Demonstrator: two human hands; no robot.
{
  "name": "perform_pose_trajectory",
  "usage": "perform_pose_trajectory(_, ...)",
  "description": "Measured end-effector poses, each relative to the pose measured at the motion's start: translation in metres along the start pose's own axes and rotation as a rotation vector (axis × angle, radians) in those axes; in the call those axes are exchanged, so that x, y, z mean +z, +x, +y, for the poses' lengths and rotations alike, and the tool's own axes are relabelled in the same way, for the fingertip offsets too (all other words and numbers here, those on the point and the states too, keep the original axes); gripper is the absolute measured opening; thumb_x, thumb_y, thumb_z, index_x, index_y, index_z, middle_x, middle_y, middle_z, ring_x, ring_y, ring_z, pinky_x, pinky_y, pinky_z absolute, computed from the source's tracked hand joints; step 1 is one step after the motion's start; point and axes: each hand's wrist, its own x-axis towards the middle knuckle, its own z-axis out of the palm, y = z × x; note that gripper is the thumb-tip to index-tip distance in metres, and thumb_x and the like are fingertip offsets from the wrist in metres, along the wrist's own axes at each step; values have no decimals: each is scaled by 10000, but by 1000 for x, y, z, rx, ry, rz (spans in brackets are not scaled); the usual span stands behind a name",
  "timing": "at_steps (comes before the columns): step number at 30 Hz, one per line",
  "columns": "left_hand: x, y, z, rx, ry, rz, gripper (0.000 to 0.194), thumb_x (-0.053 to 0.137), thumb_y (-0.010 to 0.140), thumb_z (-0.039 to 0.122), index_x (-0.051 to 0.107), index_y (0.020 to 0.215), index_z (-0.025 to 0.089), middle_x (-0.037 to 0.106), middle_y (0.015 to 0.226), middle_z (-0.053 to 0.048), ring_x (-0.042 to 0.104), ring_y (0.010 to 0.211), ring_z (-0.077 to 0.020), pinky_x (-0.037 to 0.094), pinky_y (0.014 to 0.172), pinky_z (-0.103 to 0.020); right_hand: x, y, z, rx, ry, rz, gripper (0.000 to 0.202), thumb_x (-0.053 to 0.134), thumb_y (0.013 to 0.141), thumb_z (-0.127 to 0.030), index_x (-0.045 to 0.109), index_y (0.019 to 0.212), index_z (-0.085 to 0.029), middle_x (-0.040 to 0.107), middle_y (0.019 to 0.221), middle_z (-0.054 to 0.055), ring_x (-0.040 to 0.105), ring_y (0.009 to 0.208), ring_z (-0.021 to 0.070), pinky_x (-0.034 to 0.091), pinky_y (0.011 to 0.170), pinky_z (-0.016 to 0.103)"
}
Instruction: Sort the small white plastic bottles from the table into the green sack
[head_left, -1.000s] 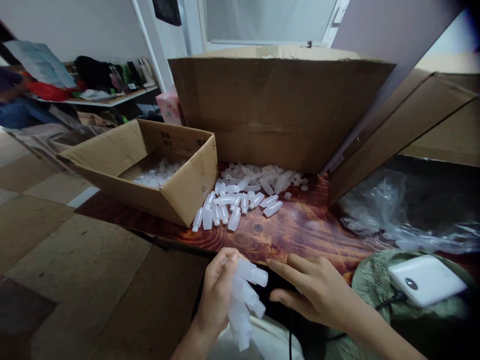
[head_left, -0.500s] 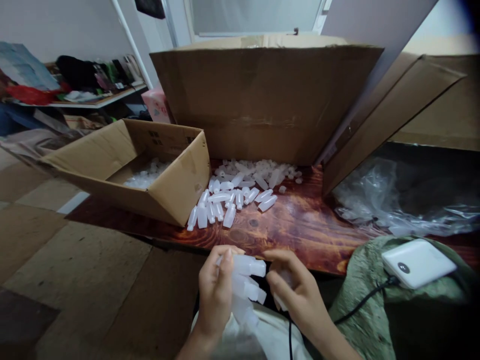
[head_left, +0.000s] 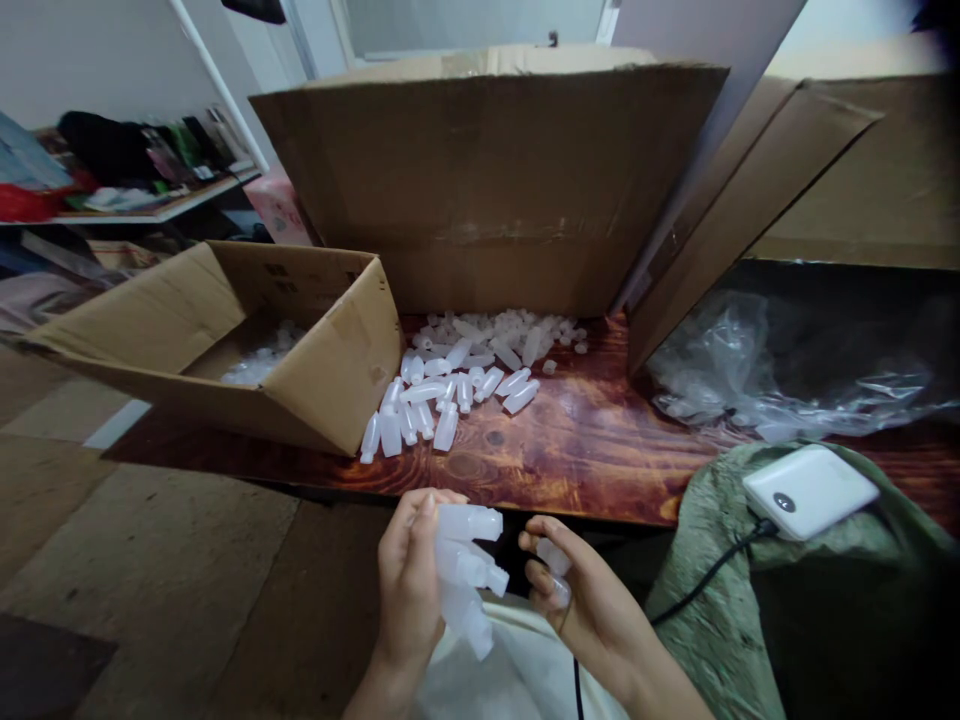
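Note:
Several translucent white bottles [head_left: 466,570] are fanned out in my left hand [head_left: 411,575], their necks pointing right. Its fingers are wrapped round them. Beside it, my right hand [head_left: 589,600] is curled round small translucent caps [head_left: 553,556], with a gap between it and the bottles. On the wooden table ahead lies a loose group of similar bottles [head_left: 445,427], and behind them a heap of small translucent caps [head_left: 517,325] reaches back to a large box.
An open cardboard box [head_left: 330,370] with translucent pieces inside stands at the left. A large carton [head_left: 487,190] closes off the back. At the right are clear plastic bags [head_left: 750,370] and a white power bank [head_left: 810,492] with a cable on green cloth.
The view has shifted, moving the scene left and slightly up. My right hand has turned and its fingers have parted a little, showing the caps in them. The bottles remain in my left hand.

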Motion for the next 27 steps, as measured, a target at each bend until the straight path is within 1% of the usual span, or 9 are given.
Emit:
perform_pose_trajectory(3, -1, -1, 1, 4, 5, 4, 313, 556, 866, 470, 611, 796, 170, 654, 834, -36, 621, 754, -169, 471, 633, -234, 5, 1, 2, -81, -104, -54, 332, 817, 705, -395, 591, 799, -171, 623, 760, -24, 410, 433, 7, 285, 406, 141)
perform_pose_trajectory(6, -2, -2, 2, -5, -6, 5, 313, 561, 860, 474, 612, 795, 171, 654, 837, -33, 615, 743, -161, 464, 619, -223, 8, 5, 5, -179, -315, -57, 418, 766, 731, -518, 549, 693, -163, 476, 511, -74, 279, 343, 6, 182, 358, 163)
perform_pose_trajectory(8, -2, -3, 3, -21, -27, 3, 305, 567, 857, 466, 613, 794, 171, 653, 843, -33, 614, 745, -158, 464, 624, -221, 8, 6, 6, -259, -466, -13, 453, 708, 758, -587, 569, 697, -160, 404, 443, -82, 311, 362, 31, 215, 377, 173)
perform_pose_trajectory(11, -1, -3, 3, -60, -84, -8, 291, 582, 845, 454, 610, 787, 170, 650, 846, -34, 614, 752, -162, 470, 644, -232, 9, 5, 3, -338, -597, -3, 431, 620, 831, -579, 641, 914, -157, 552, 599, -20, 483, 540, 90, 384, 519, 200)
perform_pose_trajectory(14, 1, -3, 3, -109, -140, -8, 290, 594, 830, 452, 602, 775, 168, 645, 843, -35, 611, 741, -166, 474, 652, -243, 10, -2, -3, -394, -830, -80, 386, 594, 878, -488, 607, 1118, -186, 618, 804, 15, 553, 693, 127, 446, 646, 237)
perform_pose_trajectory(18, 3, -5, 2, -128, -163, -34, 272, 590, 833, 429, 602, 768, 165, 637, 834, -33, 599, 739, -161, 465, 654, -235, 15, -10, -9, -651, -1151, -141, 197, 602, 898, -349, 577, 1034, -210, 609, 916, 27, 578, 787, 143, 462, 693, 245)
perform_pose_trajectory(22, 3, -6, 1, -183, -207, -90, 250, 583, 841, 403, 594, 768, 164, 621, 810, -26, 578, 718, -149, 452, 640, -225, 19, -13, -15, -1004, -1385, -329, 129, 529, 933, -196, 537, 1059, -226, 567, 1009, 54, 573, 922, 159, 469, 800, 268)
perform_pose_trajectory(24, 3, -6, 2, -228, -254, -98, 233, 592, 831, 389, 579, 759, 167, 605, 783, -18, 565, 708, -144, 450, 640, -224, 20, -14, -18, -1045, -1476, -423, 199, 480, 954, -160, 506, 1137, -232, 550, 1067, 74, 561, 990, 167, 468, 846, 281)
perform_pose_trajectory(27, 3, -6, 3, -311, -302, -79, 226, 624, 799, 387, 550, 761, 177, 578, 744, 2, 542, 679, -133, 451, 627, -222, 19, -13, -23, -1075, -1645, -425, 172, 468, 979, -212, 495, 1147, -199, 572, 1013, 81, 576, 912, 166, 470, 768, 265)
